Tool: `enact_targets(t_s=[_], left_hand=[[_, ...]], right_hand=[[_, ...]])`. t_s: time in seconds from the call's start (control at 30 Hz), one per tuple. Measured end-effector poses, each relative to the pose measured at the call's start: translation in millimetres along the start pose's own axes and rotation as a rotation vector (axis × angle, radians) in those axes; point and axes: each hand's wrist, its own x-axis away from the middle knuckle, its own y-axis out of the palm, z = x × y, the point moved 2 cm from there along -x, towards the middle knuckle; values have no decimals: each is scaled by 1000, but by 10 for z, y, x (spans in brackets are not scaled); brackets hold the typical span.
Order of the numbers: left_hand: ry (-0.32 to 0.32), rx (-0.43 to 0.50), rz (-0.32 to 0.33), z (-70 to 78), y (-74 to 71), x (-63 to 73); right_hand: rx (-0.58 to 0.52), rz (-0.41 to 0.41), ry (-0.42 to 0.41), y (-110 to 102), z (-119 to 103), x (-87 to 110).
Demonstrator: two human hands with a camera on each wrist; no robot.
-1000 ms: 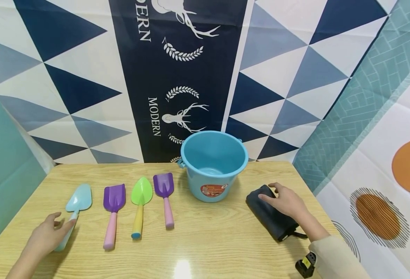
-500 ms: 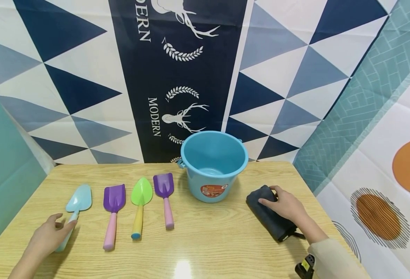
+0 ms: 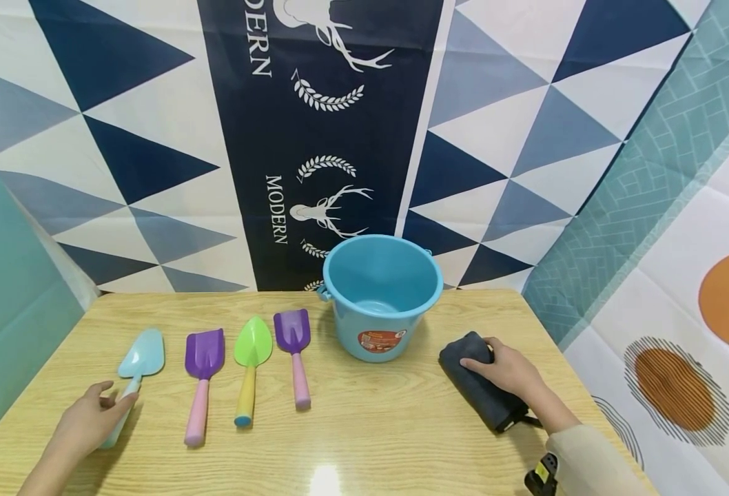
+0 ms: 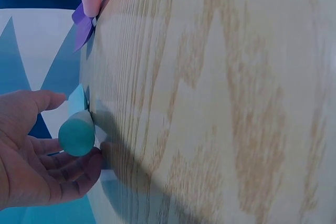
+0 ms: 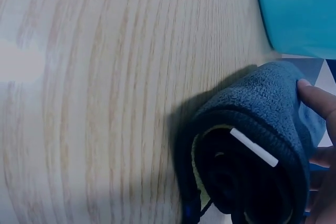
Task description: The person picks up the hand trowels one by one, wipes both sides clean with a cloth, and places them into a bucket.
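A pale blue toy trowel (image 3: pixel 144 353) lies at the table's left, its handle toward me. My left hand (image 3: pixel 82 421) is spread loosely about that handle; in the left wrist view the thumb stands apart from the handle end (image 4: pixel 77 136), while the other fingers bend beneath it. At the right lies a rolled dark towel (image 3: pixel 477 391), with a pale tag (image 5: pixel 254 147) inside its end. My right hand (image 3: pixel 513 370) grips the roll across its far half, thumb pressed into the cloth. Its other fingers are partly hidden behind the roll.
Between the hands lie two purple toy shovels (image 3: pixel 205 353) with pink handles and a green trowel (image 3: pixel 253 342) with a yellow handle. A blue bucket (image 3: pixel 377 331) stands upright at the table's back, near the patterned wall cloth (image 3: pixel 315 138). A black strapped device (image 3: pixel 543 475) sits by my right sleeve.
My right hand has come down onto the rolled towel and its fingers have drawn in around it, creasing the cloth. The left hand has barely shifted beside the trowel handle.
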Motion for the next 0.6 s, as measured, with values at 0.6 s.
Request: enact_targets(t_s=[0.6], left_hand=[[12, 31, 4, 24, 30, 13]], right_hand=[[-86, -46, 54, 107, 57, -55]])
